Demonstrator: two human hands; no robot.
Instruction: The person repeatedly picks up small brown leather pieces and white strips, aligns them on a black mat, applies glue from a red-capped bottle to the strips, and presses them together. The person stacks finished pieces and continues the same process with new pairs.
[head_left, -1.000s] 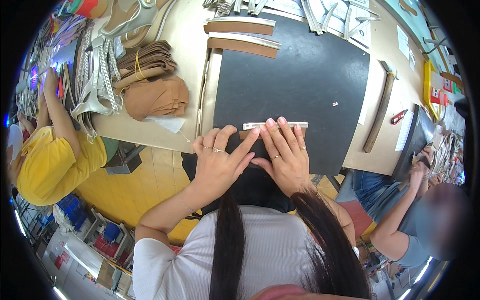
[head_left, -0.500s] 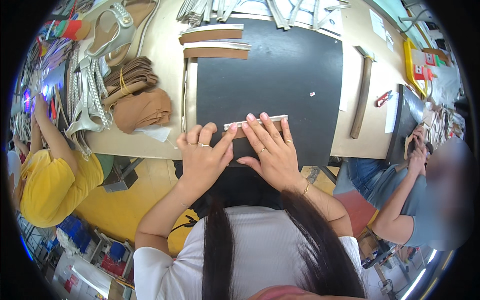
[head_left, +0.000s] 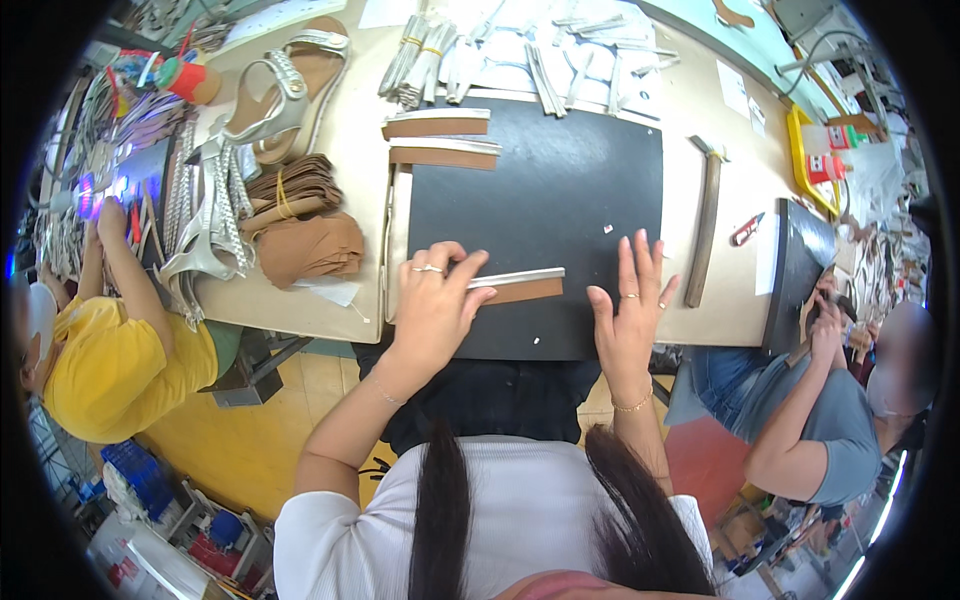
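Note:
My left hand is closed, with thumb and index finger pinching the left end of a strip. That strip has a silvery-white upper edge and a brown leather-like lower band; its left end is hidden by my fingers. It lies over the black board. To the right of the strip, and apart from it, my right hand is open, fingers stretched out, with nothing in it. Two similar silver-and-brown strips, an upper one and a lower one, rest at the board's far left corner.
A hammer and a small red tool lie right of the board. On the left are sandals, a brown bundle and stacked brown pieces. Silvery strips lie beyond. Co-workers sit on both sides.
My right hand has lifted off the strip and moved right, fingers now spread. My left hand now pinches the strip's left end. The whole view has shifted somewhat.

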